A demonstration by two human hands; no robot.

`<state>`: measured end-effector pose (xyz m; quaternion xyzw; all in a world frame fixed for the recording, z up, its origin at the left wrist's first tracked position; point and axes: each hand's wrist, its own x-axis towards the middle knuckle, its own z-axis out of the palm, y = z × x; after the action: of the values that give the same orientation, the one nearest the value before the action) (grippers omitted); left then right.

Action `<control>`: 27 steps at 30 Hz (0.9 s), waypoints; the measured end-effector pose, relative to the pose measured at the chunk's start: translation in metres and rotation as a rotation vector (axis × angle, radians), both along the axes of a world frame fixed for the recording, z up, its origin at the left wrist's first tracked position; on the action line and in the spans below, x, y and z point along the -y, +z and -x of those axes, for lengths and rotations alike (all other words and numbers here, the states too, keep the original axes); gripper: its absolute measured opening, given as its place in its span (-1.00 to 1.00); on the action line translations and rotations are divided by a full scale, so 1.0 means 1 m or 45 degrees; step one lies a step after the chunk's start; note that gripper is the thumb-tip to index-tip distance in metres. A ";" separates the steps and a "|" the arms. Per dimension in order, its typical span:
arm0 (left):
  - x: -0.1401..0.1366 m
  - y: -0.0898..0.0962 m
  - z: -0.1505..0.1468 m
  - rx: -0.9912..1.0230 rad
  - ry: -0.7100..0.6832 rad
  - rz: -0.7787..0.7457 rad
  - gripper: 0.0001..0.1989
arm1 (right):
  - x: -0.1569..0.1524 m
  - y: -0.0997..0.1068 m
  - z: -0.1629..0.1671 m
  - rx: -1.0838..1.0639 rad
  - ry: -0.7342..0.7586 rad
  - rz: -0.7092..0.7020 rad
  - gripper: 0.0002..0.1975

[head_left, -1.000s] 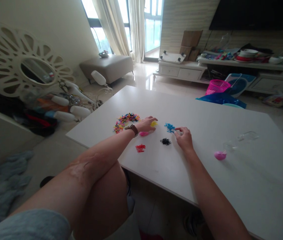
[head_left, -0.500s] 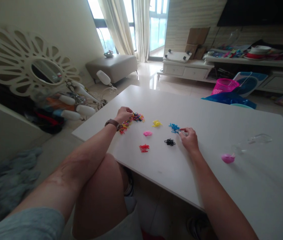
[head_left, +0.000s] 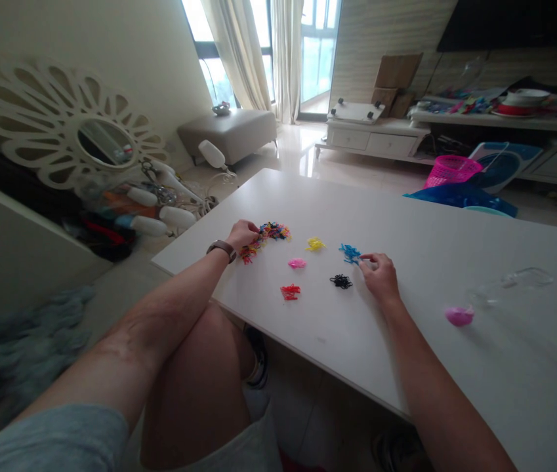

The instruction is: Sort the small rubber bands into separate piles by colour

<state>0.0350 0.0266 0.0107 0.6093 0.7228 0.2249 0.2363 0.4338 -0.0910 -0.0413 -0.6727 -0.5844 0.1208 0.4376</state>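
A mixed heap of small coloured rubber bands [head_left: 274, 231] lies on the white table [head_left: 386, 341]. My left hand [head_left: 244, 233], with a watch at its wrist, pinches at the heap's near edge; what is between the fingertips is hidden. To the right, my right hand [head_left: 379, 273] has thumb and fingertips closed at the edge of the blue rubber bands [head_left: 350, 253]. Between the hands are separate little piles of yellow bands [head_left: 315, 244], pink bands [head_left: 296, 263] and red bands [head_left: 290, 292]. Black bands [head_left: 341, 281] lie just left of my right hand.
A pink bundle [head_left: 459, 316] and a clear plastic container [head_left: 524, 278] stand on the table's right side. Beyond the table are a pink basket [head_left: 453, 172], a grey bench [head_left: 231, 134] and a white lamp fixture [head_left: 177, 216] on the left.
The whole view has shifted slightly, putting the table farther right. My left hand has moved a little back from the mixed heap's middle; my right hand stays at the blue bands.
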 end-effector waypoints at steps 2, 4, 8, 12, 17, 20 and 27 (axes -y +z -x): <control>-0.001 0.000 0.001 0.012 0.005 0.006 -0.83 | 0.000 0.000 0.000 0.001 0.002 -0.001 -0.73; -0.002 0.001 0.003 0.034 0.004 -0.006 -0.84 | 0.000 0.000 0.000 0.001 0.003 -0.004 -0.73; 0.000 0.005 0.008 0.075 0.009 -0.049 -0.83 | 0.000 0.000 0.001 -0.001 0.001 -0.009 -0.73; 0.003 0.008 0.010 0.067 0.005 -0.117 -0.84 | -0.001 -0.002 0.000 -0.003 0.010 -0.013 -0.73; 0.006 0.013 0.008 0.197 -0.032 -0.122 -0.79 | -0.001 -0.004 -0.001 -0.005 0.019 -0.024 -0.75; 0.010 0.018 -0.004 0.278 -0.142 -0.123 -0.73 | 0.000 -0.001 0.001 -0.013 0.020 -0.066 -0.77; 0.031 0.036 -0.069 0.334 -0.722 -0.201 -0.80 | 0.011 0.019 0.015 -0.007 0.170 -0.208 -0.82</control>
<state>0.1036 -0.0039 0.0471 0.7685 0.4680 0.2822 0.3327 0.4193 -0.1016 -0.0227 -0.5940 -0.6345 0.1035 0.4836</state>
